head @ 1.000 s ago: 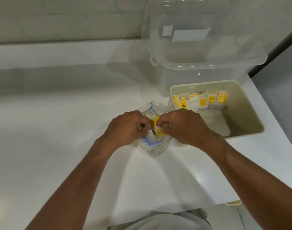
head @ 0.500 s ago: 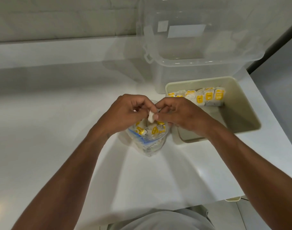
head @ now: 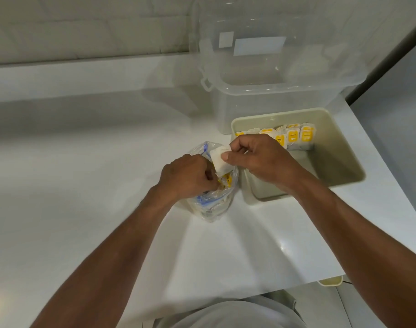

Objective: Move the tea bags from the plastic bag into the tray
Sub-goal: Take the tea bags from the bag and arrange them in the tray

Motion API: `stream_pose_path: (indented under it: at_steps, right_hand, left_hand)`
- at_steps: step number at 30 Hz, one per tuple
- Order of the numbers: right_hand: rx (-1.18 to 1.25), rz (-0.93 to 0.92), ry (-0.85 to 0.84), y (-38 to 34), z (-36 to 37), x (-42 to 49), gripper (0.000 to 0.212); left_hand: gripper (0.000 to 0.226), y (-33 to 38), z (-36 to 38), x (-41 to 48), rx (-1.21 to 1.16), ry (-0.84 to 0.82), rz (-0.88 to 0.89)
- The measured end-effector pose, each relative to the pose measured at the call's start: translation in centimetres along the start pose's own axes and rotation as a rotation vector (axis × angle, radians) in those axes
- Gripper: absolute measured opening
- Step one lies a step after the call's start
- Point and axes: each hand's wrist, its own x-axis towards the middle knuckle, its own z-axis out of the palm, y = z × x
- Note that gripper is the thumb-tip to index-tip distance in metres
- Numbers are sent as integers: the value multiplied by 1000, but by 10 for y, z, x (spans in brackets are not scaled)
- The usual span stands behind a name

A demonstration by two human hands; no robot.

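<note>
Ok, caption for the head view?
Right hand pinches a white tea bag above the clear plastic bag gripped by the left hand, beside the beige tray.

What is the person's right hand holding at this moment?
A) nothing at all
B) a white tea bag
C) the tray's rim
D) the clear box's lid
B: the right hand pinches a white tea bag over the mouth of the plastic bag, beside the tray.
</note>
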Motion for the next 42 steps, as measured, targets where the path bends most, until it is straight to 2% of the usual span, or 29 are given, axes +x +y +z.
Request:
stream_pose_path:
  at_steps: [3,6,9,11,15,22,28,30,36,39,42]
  right_hand:
    - [-5,9,9,1,-2,-2,9]
    - [11,23,36,4,-4,-3,9]
    - [32,33,44,7,-5,-3,10]
    - [64,38,20,6,-4,-4,8]
    - [87,27,-13,2,-1,-3,7]
    - [33,19,41,5,0,-2,6]
    - [133,81,3,-3,2,-7,5]
    - [193,109,-34,-6,5,-10,6]
    - [284,127,-59,-11,6,-14,6]
    - [266,140,-26,-11,1,-15,4]
    - [311,160,29,-9,-4,-15,8]
  left_hand:
    - [18,-2,-3,1,-60,-40,44]
    - [8,-13,-20,-5,-317,7,91]
    - [9,-22,-38,-13,-600,20,109]
    - [11,-24,-45,-15,-680,21,117]
    - [9,-24,-53,-17,-682,30,112]
    - [7,-25,-51,-17,-721,73,99]
    - [16,-26,-48,-15,-947,-33,141]
    - [11,-23,-45,-14,-1015,-42,138]
    - [21,-19,-37,-11,-1192,-71,118]
    - [34,-21,-39,-9,-1157,-89,118]
    - [21,-24,-38,-5,-1007,-32,112]
